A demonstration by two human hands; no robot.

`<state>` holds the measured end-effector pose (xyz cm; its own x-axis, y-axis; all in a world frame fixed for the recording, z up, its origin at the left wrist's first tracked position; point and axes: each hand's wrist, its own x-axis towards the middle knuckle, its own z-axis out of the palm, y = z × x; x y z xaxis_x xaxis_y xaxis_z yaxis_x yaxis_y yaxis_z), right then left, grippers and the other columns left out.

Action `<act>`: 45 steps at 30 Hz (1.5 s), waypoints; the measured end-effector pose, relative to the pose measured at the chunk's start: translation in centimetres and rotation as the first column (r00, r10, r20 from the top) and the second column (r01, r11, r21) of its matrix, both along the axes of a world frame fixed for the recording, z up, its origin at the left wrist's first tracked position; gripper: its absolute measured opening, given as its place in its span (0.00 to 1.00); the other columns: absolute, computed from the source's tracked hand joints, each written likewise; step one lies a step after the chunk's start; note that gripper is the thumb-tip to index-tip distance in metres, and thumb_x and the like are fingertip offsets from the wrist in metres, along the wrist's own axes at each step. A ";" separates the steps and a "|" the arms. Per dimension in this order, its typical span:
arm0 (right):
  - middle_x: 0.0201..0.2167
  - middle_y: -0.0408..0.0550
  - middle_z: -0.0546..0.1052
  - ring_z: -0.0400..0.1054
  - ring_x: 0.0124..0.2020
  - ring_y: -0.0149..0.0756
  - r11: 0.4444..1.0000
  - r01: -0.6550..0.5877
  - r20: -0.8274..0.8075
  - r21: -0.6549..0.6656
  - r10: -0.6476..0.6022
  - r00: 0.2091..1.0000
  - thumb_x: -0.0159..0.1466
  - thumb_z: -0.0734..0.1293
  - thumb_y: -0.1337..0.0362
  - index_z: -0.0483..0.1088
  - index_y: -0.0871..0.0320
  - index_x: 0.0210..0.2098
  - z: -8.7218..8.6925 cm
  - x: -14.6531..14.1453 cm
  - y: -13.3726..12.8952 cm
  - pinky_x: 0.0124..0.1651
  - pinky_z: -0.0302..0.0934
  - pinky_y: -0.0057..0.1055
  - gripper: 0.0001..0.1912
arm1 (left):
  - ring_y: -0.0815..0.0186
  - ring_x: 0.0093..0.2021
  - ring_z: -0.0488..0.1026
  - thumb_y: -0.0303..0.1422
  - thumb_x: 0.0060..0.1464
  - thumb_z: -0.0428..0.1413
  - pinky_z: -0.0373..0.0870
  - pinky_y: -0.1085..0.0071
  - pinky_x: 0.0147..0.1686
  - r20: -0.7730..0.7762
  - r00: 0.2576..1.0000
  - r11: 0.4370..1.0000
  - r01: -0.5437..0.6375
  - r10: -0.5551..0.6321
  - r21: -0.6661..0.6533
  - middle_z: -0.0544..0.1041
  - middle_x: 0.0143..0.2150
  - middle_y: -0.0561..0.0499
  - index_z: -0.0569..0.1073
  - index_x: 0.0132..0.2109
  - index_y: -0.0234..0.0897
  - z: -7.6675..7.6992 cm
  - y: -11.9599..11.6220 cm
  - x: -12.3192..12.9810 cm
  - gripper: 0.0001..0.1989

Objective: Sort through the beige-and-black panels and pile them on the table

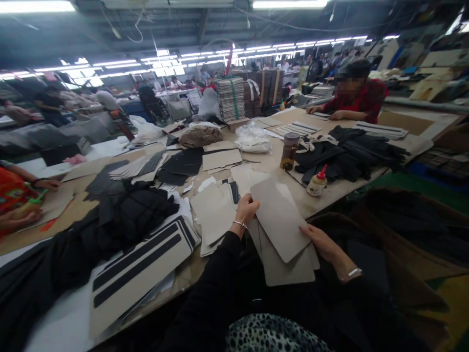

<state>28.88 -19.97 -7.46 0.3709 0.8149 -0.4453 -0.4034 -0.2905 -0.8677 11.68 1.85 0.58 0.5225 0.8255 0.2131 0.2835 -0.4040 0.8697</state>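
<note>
Between my hands is a grey-beige cardboard panel point(277, 219) with rounded corners, tilted over the table's front edge. My left hand point(246, 209) grips its left edge, fingers closed. On the opposite edge, my right hand point(322, 240) pinches the panel near its lower right side. More cardboard panels point(289, 270) lie beneath it, partly covered and reaching past the table edge. Left of my left hand rests a loose stack of similar panels point(212, 215). Farther left lies a stack of long boards with black strips point(141, 271).
Black fabric point(120, 220) is heaped at the left, with more black strips point(351, 151) at the right. A glue bottle with a red tip point(317, 183) stands near a brown jar point(289, 150). Co-workers sit at the left edge and far right; a clear plastic bag point(253, 137) lies mid-table.
</note>
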 end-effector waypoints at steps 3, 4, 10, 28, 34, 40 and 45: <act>0.39 0.51 0.83 0.78 0.36 0.44 0.998 0.057 -0.007 0.027 -0.057 0.998 0.55 0.76 0.48 0.72 0.57 0.51 0.2 -1.8 0.0 0.40 0.73 0.38 0.30 | 0.67 0.30 0.66 0.22 0.39 0.51 0.65 0.70 0.34 0.014 0.995 0.995 -0.097 0.097 0.008 0.64 0.25 0.57 0.62 0.25 0.39 -0.2 -0.4 0.2 0.07; 0.39 0.51 0.83 0.78 0.35 0.45 0.996 0.087 0.027 0.016 -0.087 0.996 0.55 0.76 0.49 0.72 0.56 0.52 0.4 -2.1 0.2 0.38 0.73 0.38 0.30 | 0.66 0.31 0.67 0.22 0.39 0.52 0.66 0.69 0.36 0.021 0.992 0.992 -0.126 0.126 0.018 0.64 0.26 0.56 0.62 0.26 0.39 -0.1 -0.6 0.4 0.08; 0.37 0.48 0.83 0.78 0.31 0.45 0.985 0.173 0.182 0.012 -0.172 0.968 0.52 0.77 0.54 0.73 0.55 0.52 3.0 -0.1 2.3 0.33 0.72 0.36 0.30 | 0.56 0.60 0.68 0.16 0.41 0.54 0.63 0.56 0.62 0.116 0.974 0.973 -0.206 0.194 0.104 0.73 0.54 0.41 0.69 0.49 0.37 2.4 -2.0 1.1 0.26; 0.46 0.56 0.80 0.74 0.45 0.48 0.988 0.102 0.744 -0.117 0.019 0.668 0.58 0.70 0.47 0.73 0.60 0.52 3.3 2.7 13.8 0.48 0.67 0.41 0.29 | 0.54 0.70 0.60 0.33 0.63 0.55 0.62 0.49 0.67 -0.197 0.895 0.863 -0.297 0.401 0.408 0.62 0.69 0.38 0.63 0.65 0.39 -0.6 -7.7 -19.6 0.25; 0.43 0.58 0.80 0.74 0.42 0.47 0.982 0.115 0.828 -0.151 0.062 0.557 0.60 0.68 0.45 0.75 0.61 0.49 2.7 3.3 14.3 0.46 0.66 0.38 0.28 | 0.43 0.73 0.52 0.54 0.53 0.61 0.57 0.44 0.68 -0.427 0.797 0.841 -0.175 0.426 0.511 0.56 0.73 0.32 0.59 0.69 0.34 -2.9 -6.4 -18.4 0.45; 0.46 0.59 0.81 0.74 0.45 0.47 0.997 0.074 0.746 -0.032 -0.025 0.665 0.59 0.70 0.49 0.74 0.62 0.50 3.5 2.6 14.4 0.49 0.67 0.39 0.27 | 0.43 0.71 0.56 0.55 0.57 0.56 0.55 0.43 0.68 -0.493 0.745 0.804 -0.098 0.450 0.586 0.63 0.70 0.37 0.64 0.68 0.37 -5.2 -5.6 -18.6 0.39; 0.48 0.60 0.81 0.75 0.47 0.50 0.991 0.084 0.612 0.102 -0.129 0.781 0.56 0.70 0.52 0.73 0.62 0.49 4.3 1.8 14.5 0.53 0.68 0.42 0.27 | 0.44 0.69 0.60 0.53 0.59 0.54 0.57 0.45 0.67 -0.396 0.778 0.707 -0.088 0.488 0.701 0.67 0.68 0.39 0.67 0.67 0.37 -7.4 -4.4 -19.8 0.36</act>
